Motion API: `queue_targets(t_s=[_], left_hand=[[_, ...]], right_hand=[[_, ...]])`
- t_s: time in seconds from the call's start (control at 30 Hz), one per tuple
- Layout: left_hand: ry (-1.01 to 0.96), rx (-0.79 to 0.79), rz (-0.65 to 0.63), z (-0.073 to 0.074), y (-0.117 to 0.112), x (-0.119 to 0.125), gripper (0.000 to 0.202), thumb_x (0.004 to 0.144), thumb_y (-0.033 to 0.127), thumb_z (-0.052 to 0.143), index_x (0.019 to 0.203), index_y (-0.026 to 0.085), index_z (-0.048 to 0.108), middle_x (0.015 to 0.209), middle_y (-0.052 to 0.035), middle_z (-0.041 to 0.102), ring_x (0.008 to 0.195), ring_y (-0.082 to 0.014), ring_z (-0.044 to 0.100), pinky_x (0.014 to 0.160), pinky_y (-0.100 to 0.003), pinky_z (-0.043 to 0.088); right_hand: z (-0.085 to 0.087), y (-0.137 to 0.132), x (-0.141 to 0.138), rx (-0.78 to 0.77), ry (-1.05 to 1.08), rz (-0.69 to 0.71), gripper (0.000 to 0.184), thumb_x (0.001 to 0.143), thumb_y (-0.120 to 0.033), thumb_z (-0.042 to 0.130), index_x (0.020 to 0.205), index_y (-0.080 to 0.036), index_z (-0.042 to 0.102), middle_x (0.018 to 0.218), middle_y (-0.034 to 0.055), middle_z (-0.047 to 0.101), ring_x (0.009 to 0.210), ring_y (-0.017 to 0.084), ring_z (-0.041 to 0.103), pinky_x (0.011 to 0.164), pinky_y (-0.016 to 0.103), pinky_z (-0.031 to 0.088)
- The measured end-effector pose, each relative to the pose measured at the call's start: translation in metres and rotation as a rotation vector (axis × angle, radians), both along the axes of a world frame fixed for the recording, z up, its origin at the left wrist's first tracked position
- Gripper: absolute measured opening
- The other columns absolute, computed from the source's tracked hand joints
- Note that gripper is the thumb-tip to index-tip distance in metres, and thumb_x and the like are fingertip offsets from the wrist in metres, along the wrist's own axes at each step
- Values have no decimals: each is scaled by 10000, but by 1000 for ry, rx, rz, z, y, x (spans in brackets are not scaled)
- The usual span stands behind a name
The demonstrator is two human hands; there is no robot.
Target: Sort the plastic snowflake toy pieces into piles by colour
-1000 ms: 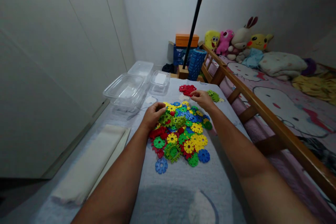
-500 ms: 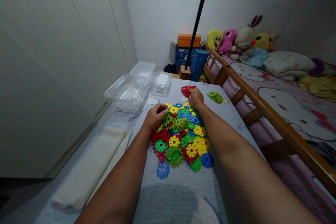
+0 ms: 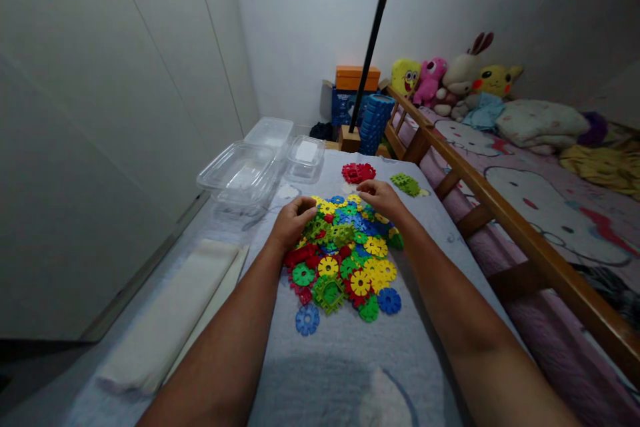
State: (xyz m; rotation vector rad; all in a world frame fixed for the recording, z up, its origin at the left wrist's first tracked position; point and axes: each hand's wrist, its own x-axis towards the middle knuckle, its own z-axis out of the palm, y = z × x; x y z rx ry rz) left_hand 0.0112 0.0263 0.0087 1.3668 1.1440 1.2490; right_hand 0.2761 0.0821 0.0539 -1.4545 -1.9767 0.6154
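A heap of plastic toy pieces (image 3: 345, 250) in yellow, green, blue and red lies on the cloth-covered table; many are notched discs, others gear-like blocks. My left hand (image 3: 293, 220) rests at the heap's left edge, fingers curved and apart, nothing seen in it. Above the heap's far right side, my right hand (image 3: 381, 199) has its fingers loosely spread and holds nothing. Just beyond it sits a cluster of red pieces (image 3: 359, 173). Farther right lies a group of light green pieces (image 3: 406, 184). A lone blue disc (image 3: 307, 319) is at the near edge of the heap.
Clear plastic containers (image 3: 240, 170) stand at the back left, with a smaller lidded one (image 3: 305, 152) beside them. A folded white cloth (image 3: 175, 313) lies along the left. A wooden bed rail (image 3: 480, 197) borders the right side; a black pole (image 3: 373, 40) rises behind the table.
My right hand has let go of the red pieces and come back toward the heap, its fingers opening. The red cluster stays at the back. My left hand has hardly moved.
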Motion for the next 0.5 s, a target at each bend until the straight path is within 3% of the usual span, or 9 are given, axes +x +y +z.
queue_targets(t_s=[0.1, 0.2, 0.37, 0.5], left_hand=[[-3, 7, -3, -1, 0, 0, 351, 722, 461, 726, 936, 185, 692, 856, -17, 677, 810, -189, 613, 755, -314, 481], [-5, 17, -4, -3, 1, 0, 348, 725, 460, 728, 935, 184, 693, 862, -16, 679, 811, -188, 616, 767, -317, 488], [23, 42, -5, -8, 4, -2, 352, 734, 463, 736, 938, 180, 695, 891, -26, 687, 830, -193, 623, 787, -327, 495], [46, 38, 1, -10, 5, -3, 368, 747, 472, 731, 969, 180, 701, 911, -36, 702, 848, -203, 636, 805, -338, 503]], right_hand=[[17, -28, 3, -178, 57, 265, 247, 822, -348, 686, 982, -171, 751, 806, 16, 663, 730, 157, 576, 677, 271, 448], [30, -51, -1, -269, 76, 409, 302, 791, -382, 748, 1019, -184, 753, 817, 8, 645, 732, 144, 559, 662, 262, 433], [32, -64, -13, -363, 128, 456, 179, 819, -340, 737, 916, -189, 741, 720, -26, 590, 666, 117, 511, 623, 251, 393], [36, -64, -9, -403, 206, 455, 217, 802, -373, 744, 882, -172, 734, 733, -14, 630, 659, 114, 519, 616, 253, 396]])
